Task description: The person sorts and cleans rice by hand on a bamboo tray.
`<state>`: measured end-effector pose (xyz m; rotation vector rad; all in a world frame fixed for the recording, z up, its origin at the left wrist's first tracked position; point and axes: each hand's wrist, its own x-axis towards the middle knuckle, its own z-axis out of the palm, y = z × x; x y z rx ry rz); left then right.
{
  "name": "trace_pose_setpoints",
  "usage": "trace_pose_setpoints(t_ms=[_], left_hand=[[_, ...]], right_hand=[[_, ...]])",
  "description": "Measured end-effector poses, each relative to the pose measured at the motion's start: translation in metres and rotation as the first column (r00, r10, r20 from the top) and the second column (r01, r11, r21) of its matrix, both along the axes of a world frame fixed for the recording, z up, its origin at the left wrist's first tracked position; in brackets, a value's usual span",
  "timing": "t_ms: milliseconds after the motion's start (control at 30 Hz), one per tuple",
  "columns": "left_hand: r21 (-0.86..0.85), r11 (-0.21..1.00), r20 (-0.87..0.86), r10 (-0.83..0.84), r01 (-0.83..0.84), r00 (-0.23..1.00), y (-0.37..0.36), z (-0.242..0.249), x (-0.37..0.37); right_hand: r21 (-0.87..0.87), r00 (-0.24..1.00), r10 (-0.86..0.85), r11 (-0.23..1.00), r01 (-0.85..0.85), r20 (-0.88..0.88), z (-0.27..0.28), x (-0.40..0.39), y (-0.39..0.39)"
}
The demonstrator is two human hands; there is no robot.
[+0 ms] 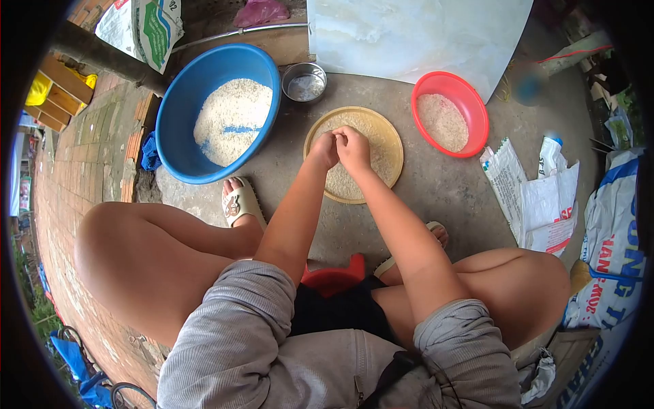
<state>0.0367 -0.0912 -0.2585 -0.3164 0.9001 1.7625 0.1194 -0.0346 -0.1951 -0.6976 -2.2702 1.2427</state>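
A round, yellowish shallow tray [394, 163] lies on the ground before me with pale rice grains [347, 183] spread in it. Above its middle, my left hand [324, 150] and my right hand [353, 149] meet, fingertips touching. Both have their fingers closed in a pinch; whatever is between them is too small to make out. A blue basin [170, 129] to the left holds a heap of white rice [235, 116]. On the right, a red basin [475, 112] contains more rice grains [441, 123]. Behind the tray stands a small metal bowl [304, 73] with some whitish contents.
A large pale board [415, 41] leans at the back. White printed sacks [545, 204] lie on the right, beside bigger stuffed sacks [610, 238]. My sandalled foot [242, 204] rests left of the tray. Beneath me is a red stool [334, 278]; brick paving [88, 177] extends left.
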Motion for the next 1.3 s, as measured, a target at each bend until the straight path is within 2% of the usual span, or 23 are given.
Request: trace_pose_setpoints(t_ms=[33, 100, 167, 233, 267, 300, 400, 467, 567, 633, 733, 767, 833, 867, 900, 933, 967, 1033, 1100, 1133, 1200, 1233, 1300], left_hand=[[0.000, 1.000, -0.002, 0.002, -0.002, 1.000, 0.000, -0.002, -0.004], [-0.170, 0.985, -0.052, 0.022, -0.030, 0.998, -0.001, -0.004, -0.012], [-0.164, 0.985, -0.038, 0.042, -0.048, 0.998, -0.007, 0.033, -0.009], [-0.191, 0.967, 0.010, 0.171, -0.166, 0.985, -0.014, 0.040, -0.015], [-0.213, 0.962, -0.020, 0.173, -0.173, 0.985, -0.019, 0.044, -0.017], [-0.214, 0.960, -0.024, 0.178, -0.179, 0.984, -0.024, 0.043, -0.020], [-0.226, 0.954, -0.011, 0.200, -0.197, 0.980, -0.041, 0.032, -0.026], [-0.266, 0.944, -0.007, 0.202, -0.197, 0.979, -0.051, 0.029, -0.026], [-0.300, 0.940, -0.038, 0.161, -0.165, 0.986, -0.066, 0.024, -0.022], [-0.318, 0.920, -0.085, 0.215, -0.231, 0.973, -0.073, 0.020, -0.018], [-0.402, 0.854, -0.125, 0.306, -0.330, 0.944, -0.084, 0.025, -0.008], [-0.406, 0.829, -0.119, 0.368, -0.384, 0.922, -0.090, 0.005, -0.010], [-0.445, 0.781, -0.183, 0.399, -0.438, 0.898, -0.101, 0.012, -0.005], [-0.491, 0.745, -0.234, 0.386, -0.451, 0.892, -0.105, 0.015, -0.002], [-0.536, 0.707, -0.278, 0.369, -0.462, 0.887, -0.107, 0.012, 0.000], [-0.534, 0.708, -0.277, 0.370, -0.462, 0.887, -0.110, 0.009, 0.002], [-0.545, 0.714, -0.287, 0.335, -0.440, 0.898, -0.114, 0.006, 0.001], [-0.557, 0.717, -0.285, 0.308, -0.418, 0.908, -0.114, 0.005, 0.005], [-0.588, 0.678, -0.381, 0.248, -0.441, 0.891, -0.112, 0.010, 0.010], [-0.588, 0.677, -0.377, 0.255, -0.443, 0.890, -0.114, -0.006, 0.006], [-0.589, 0.714, -0.479, 0.070, -0.380, 0.875, -0.117, -0.022, 0.000], [-0.586, 0.715, -0.481, 0.071, -0.381, 0.874, -0.117, -0.022, -0.002], [-0.604, 0.755, -0.438, -0.049, -0.254, 0.898, -0.118, -0.020, -0.007]], right_hand=[[0.000, 1.000, 0.002, 1.000, -0.002, -0.002, 0.003, 0.002, 0.000], [0.254, 0.998, -0.043, 0.966, 0.054, -0.047, 0.008, 0.010, 0.002], [0.348, 0.989, -0.130, 0.932, 0.100, 0.064, -0.002, 0.030, 0.011], [0.456, 0.952, -0.271, 0.872, 0.180, 0.143, -0.014, 0.055, 0.026], [0.503, 0.915, -0.358, 0.835, 0.224, 0.187, -0.020, 0.067, 0.034], [0.490, 0.849, -0.449, 0.827, 0.277, 0.279, -0.025, 0.075, 0.038], [0.459, 0.811, -0.464, 0.843, 0.280, 0.357, -0.033, 0.078, 0.050], [0.422, 0.846, -0.336, 0.894, 0.148, 0.415, -0.027, 0.073, 0.048], [0.383, 0.838, -0.242, 0.923, 0.042, 0.489, -0.021, 0.058, 0.024], [0.313, 0.866, -0.199, 0.948, 0.051, 0.459, -0.025, 0.049, 0.024], [0.520, 0.869, -0.333, 0.848, 0.106, 0.365, -0.010, 0.042, 0.028], [0.572, 0.846, -0.399, 0.808, 0.141, 0.355, -0.002, 0.042, 0.032], [0.561, 0.734, -0.558, 0.774, 0.293, 0.388, 0.003, 0.043, 0.038], [0.560, 0.739, -0.558, 0.773, 0.297, 0.378, 0.006, 0.043, 0.041], [0.530, 0.665, -0.592, 0.780, 0.333, 0.454, 0.012, 0.044, 0.044], [0.501, 0.582, -0.614, 0.784, 0.368, 0.533, 0.014, 0.049, 0.048], [0.503, 0.582, -0.615, 0.782, 0.367, 0.532, 0.002, 0.053, 0.054], [0.386, 0.512, -0.600, 0.795, 0.469, 0.615, -0.022, 0.059, 0.066], [0.351, 0.523, -0.577, 0.809, 0.472, 0.627, -0.031, 0.059, 0.070], [0.309, 0.537, -0.556, 0.819, 0.483, 0.635, -0.033, 0.057, 0.072], [0.259, 0.579, -0.523, 0.839, 0.478, 0.625, -0.034, 0.049, 0.075], [0.204, 0.619, -0.492, 0.854, 0.478, 0.612, -0.034, 0.043, 0.076], [0.238, 0.615, -0.510, 0.849, 0.472, 0.601, -0.020, 0.032, 0.074]])
